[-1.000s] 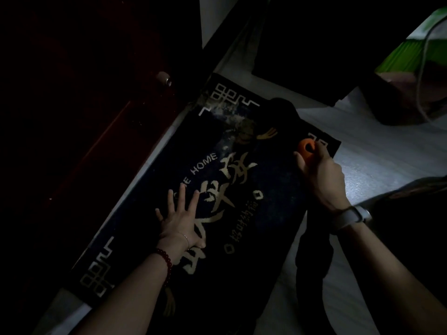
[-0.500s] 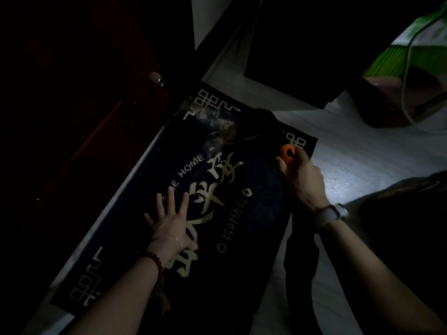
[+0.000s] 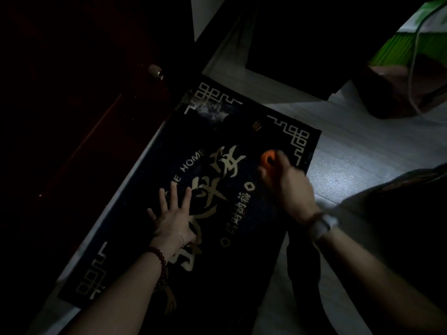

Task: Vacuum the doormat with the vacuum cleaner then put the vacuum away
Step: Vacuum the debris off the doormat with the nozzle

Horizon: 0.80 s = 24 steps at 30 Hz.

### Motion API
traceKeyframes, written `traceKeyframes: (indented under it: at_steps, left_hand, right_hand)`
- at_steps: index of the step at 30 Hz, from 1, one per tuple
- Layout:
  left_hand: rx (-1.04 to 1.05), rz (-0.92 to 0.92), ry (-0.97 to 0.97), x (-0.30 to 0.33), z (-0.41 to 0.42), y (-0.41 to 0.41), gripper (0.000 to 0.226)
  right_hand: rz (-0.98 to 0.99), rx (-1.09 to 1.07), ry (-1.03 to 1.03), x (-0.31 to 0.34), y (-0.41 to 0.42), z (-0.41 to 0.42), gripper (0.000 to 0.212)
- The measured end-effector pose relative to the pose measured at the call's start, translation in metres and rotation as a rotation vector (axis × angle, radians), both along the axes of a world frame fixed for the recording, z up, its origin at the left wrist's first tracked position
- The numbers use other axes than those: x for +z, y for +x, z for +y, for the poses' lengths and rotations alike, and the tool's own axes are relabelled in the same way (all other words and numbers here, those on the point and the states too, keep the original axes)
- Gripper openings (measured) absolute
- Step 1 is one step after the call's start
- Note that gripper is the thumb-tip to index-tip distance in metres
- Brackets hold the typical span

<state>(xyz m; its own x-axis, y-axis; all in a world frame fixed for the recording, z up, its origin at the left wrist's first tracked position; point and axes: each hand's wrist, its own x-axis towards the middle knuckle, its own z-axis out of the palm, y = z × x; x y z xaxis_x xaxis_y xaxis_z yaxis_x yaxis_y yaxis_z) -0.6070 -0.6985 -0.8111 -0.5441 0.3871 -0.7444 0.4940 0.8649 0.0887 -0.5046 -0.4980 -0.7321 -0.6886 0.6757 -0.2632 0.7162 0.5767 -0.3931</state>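
Note:
A dark blue doormat [image 3: 150,189] with pale lettering and corner patterns lies slantwise on the floor in dim light. My left hand [image 3: 173,217] rests flat on its middle, fingers spread. My right hand [image 3: 286,187] is closed around the handle of a black handheld vacuum cleaner [image 3: 268,160] with an orange part at its top; the black body merges into the dark mat and its nozzle is hard to make out. A pale dusty patch [image 3: 212,112] shows near the mat's far corner.
A dark red door [image 3: 72,117] with a doorstop [image 3: 156,71] runs along the mat's left edge. A dark cabinet [image 3: 302,44] stands beyond the mat. A green and white bag [image 3: 411,49] with a cord sits at the upper right. Pale floor [image 3: 358,151] lies to the right.
My right hand has pulled the vacuum back from the mat's far end toward the middle, uncovering the right corner pattern. My left hand stays pressed on the mat.

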Motion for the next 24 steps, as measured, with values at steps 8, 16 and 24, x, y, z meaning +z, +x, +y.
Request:
traceKeyframes:
  at_steps: [8, 16, 24]
  left_hand:
    - [0.003, 0.018, 0.015, -0.003, -0.001, 0.0, 0.113]
    - [0.01, -0.011, -0.007, 0.0, 0.001, 0.001, 0.13]
    - [0.009, -0.016, 0.001, 0.001, 0.0, -0.001, 0.129]
  right_hand:
    - [-0.058, 0.151, -0.02, -0.004, -0.011, -0.021, 0.054]
    - [-0.05, -0.011, -0.016, -0.001, 0.019, 0.009, 0.052]
    - [-0.029, -0.034, -0.051, -0.005, 0.032, -0.018, 0.057]
